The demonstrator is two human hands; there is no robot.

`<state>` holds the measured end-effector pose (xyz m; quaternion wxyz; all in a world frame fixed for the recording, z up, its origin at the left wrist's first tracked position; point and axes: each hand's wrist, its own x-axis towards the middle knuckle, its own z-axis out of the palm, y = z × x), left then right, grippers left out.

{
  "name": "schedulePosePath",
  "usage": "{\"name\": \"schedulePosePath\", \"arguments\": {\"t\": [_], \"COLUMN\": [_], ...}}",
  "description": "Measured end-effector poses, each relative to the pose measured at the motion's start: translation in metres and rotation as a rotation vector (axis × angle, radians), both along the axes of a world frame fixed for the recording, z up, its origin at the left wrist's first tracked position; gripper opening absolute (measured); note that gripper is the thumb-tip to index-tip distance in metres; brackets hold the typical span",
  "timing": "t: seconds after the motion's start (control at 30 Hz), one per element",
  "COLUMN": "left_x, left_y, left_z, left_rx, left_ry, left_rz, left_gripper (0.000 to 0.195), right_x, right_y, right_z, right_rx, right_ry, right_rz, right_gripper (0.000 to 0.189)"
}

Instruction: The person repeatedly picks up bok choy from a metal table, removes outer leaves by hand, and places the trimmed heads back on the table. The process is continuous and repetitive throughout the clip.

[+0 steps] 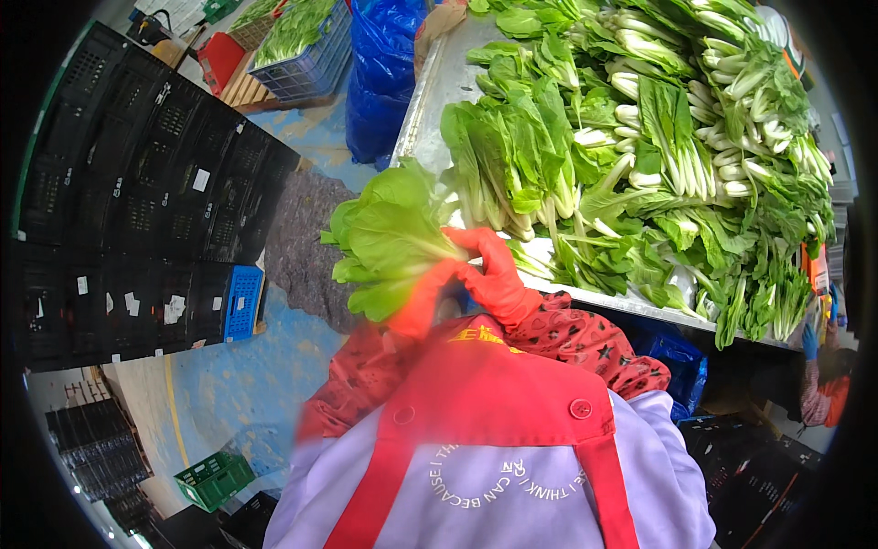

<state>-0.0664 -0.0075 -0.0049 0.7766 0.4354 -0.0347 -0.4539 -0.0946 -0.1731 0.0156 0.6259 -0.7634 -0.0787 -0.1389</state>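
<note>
In orange-red gloves, my left hand [424,295] and my right hand [495,274] meet in front of my red apron. Between them they hold a head of leafy greens [394,240] by its stem end, its broad leaves spreading to the left. My left hand is blurred and lies beneath the leaves; my right hand's fingers close around the stem end. Just beyond my hands, a metal table [449,75] bears a large heap of pale-stemmed leafy greens [679,144]. The nearest bunch [511,158] lies by the table's left edge.
Stacked black plastic crates [137,185] stand at the left, with a blue crate [243,302] at their end. A blue plastic bag [384,82] stands beside the table. A green crate [214,480] sits on the floor at lower left. Another person [826,391] is at the far right.
</note>
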Motion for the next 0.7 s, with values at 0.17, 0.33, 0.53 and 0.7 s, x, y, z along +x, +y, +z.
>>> {"name": "schedulePosePath", "arguments": {"t": [0.17,0.33,0.53,0.7], "left_x": [-0.003,0.004,0.005,0.003], "left_y": [0.000,0.017,0.023,0.005], "left_z": [0.010,-0.001,0.023,0.050], "left_rx": [-0.014,0.324,0.353,-0.172], "left_ry": [0.122,-0.229,-0.674,-0.018], "left_rz": [0.115,0.005,-0.174,0.254], "left_gripper": [0.026,0.039,0.042,0.036], "right_x": [-0.003,-0.004,0.002,-0.002], "right_y": [0.009,0.010,0.009,0.023], "right_z": [0.002,0.005,0.016,0.039], "right_rx": [0.109,0.420,0.212,0.634], "right_ry": [0.022,0.389,0.509,0.410], "right_rz": [0.053,0.095,0.084,0.052], "right_gripper": [0.047,0.048,0.042,0.020]}}
